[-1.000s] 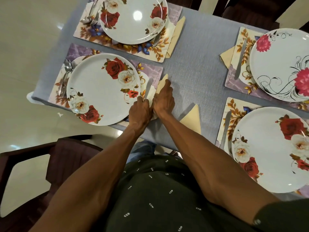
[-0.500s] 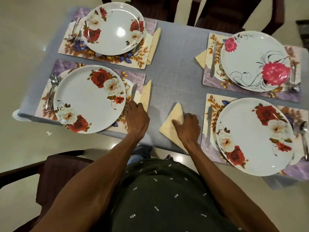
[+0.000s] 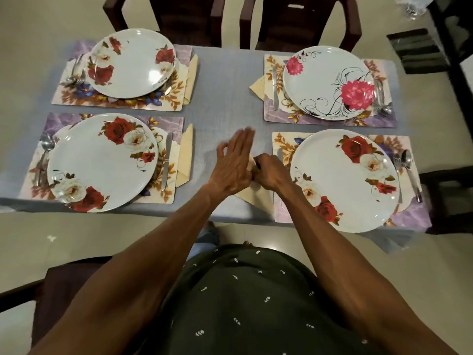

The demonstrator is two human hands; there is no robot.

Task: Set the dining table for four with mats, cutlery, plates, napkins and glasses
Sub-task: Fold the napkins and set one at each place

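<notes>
Four floral mats carry plates on the grey table [image 3: 225, 93]. A cream napkin [image 3: 253, 198] lies at the left edge of the near-right mat [image 3: 281, 216], beside the rose plate [image 3: 344, 180]. My right hand [image 3: 271, 172] grips the napkin's upper end with curled fingers. My left hand [image 3: 233, 162] is right beside it over the napkin, fingers straight and blurred. Folded napkins lie by the near-left mat [image 3: 185, 156], the far-left mat [image 3: 191, 78] and the far-right mat [image 3: 258, 85]. Knives, spoons and forks flank the plates.
Dark chairs stand at the far side [image 3: 186, 16] [image 3: 299, 19], at my near left [image 3: 64, 290] and at the right [image 3: 450, 201]. A dark piece of furniture [image 3: 435, 52] fills the far right. Near-left plate [image 3: 102, 162], far-left plate [image 3: 131, 62], far-right pink-flower plate [image 3: 329, 83].
My left hand left the near-left mat and swung right to the loose napkin. My right hand went from the near-left napkin to this one and slid it against the near-right mat.
</notes>
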